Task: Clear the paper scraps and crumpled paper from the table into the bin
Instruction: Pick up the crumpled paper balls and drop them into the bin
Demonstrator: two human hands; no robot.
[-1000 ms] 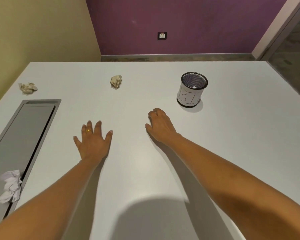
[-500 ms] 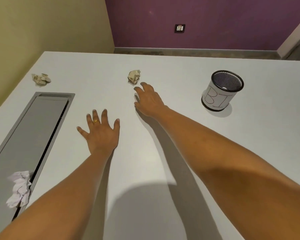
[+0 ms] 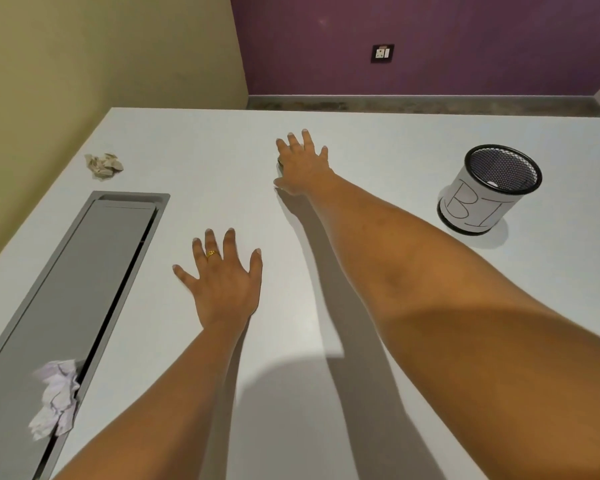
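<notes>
A beige wad of crumpled paper [image 3: 103, 165] lies on the table [image 3: 378, 140] at about ten o'clock in the view, near the left edge, creased into hard irregular folds. A second scrap, white paper [image 3: 57, 398] with a faint lilac cast, softer and more ragged, sits at about eight o'clock on the grey recessed panel [image 3: 66, 282] — a long, narrow rectangular tray with rounded corners let into the tabletop, its surface matte and metallic-looking, a dark slot running along its right side.

The bin [image 3: 489, 188] stands upright at two o'clock: a small cylinder of black wire mesh with a black rim, wrapped in a white paper sleeve hand-lettered "BI" (further letters curve out of sight). Something pale shows through the mesh inside; I cannot tell what.

The right hand [image 3: 303, 164] reaches toward twelve o'clock, palm down, fingers spread and arched over a small dark-edged spot at its left side — whether it covers or grips anything cannot be told. The left hand [image 3: 224, 282] lies flat near the centre, fingers splayed wide, holding nothing, a gold ring [image 3: 211, 253] on one finger.

The tabletop is smooth, pale grey, faintly glossy. Beyond it rise an olive-yellow wall [image 3: 101, 53] and a purple wall [image 3: 465, 36] carrying a small socket plate [image 3: 382, 53].
</notes>
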